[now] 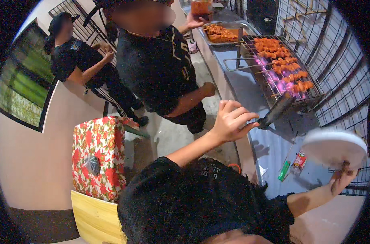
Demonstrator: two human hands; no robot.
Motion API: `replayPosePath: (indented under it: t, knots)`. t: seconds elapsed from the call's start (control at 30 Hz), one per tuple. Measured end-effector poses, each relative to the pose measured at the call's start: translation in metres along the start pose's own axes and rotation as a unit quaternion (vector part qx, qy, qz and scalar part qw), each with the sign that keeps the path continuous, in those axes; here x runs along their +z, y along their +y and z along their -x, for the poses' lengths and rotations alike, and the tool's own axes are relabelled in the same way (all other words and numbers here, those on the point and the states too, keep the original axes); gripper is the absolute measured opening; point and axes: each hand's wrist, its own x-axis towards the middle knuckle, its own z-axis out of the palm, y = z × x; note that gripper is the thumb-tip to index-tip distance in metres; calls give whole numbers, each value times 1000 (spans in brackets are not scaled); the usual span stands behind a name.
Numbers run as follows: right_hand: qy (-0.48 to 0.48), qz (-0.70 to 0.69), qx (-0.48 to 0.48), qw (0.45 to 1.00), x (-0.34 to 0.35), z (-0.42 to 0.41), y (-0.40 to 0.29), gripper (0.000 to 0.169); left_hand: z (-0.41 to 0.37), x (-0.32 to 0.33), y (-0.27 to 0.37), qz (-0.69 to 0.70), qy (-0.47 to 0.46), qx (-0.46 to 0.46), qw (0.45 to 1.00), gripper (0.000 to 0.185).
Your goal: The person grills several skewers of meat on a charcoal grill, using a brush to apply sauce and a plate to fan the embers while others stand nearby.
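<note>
My right hand point(345, 180) grips a white round flat object point(334, 146), blurred, perhaps a lid or a fan, at the right side of the table. My left hand point(235, 122) is raised near the front corner of a charcoal grill point(313, 102). Its thumb and fingertips come close to the end of a dark flat metal piece point(278, 111); whether they hold it cannot be made out. Several skewers of orange-red meat point(284, 65) lie on the grill's wire grate, over glowing coals point(281, 87).
Behind the grill is a metal tray point(249, 27) of sauced skewers. A nearby person point(160, 70) holds a container of red sauce point(201, 7); another person point(81, 58) stands farther left. A plastic bottle point(299, 161) and a green object point(284, 170) lie on the table. Wire mesh point(331, 61) borders it.
</note>
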Motion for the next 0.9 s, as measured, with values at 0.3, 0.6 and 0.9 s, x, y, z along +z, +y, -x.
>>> replayPosePath:
  t: [0.3,0.6,0.9]
  knots:
    - [-38,-11,-5,999,-34,-12,27,50,1,2,3,0,-8,0,1000,25]
    - [-31,-10,11,999,-14,-8,0,58,1,0,6,6,-6,1,1000,24]
    - [20,36,36,998,-30,-12,5,58,2,-3,9,-1,1,2,1000,23]
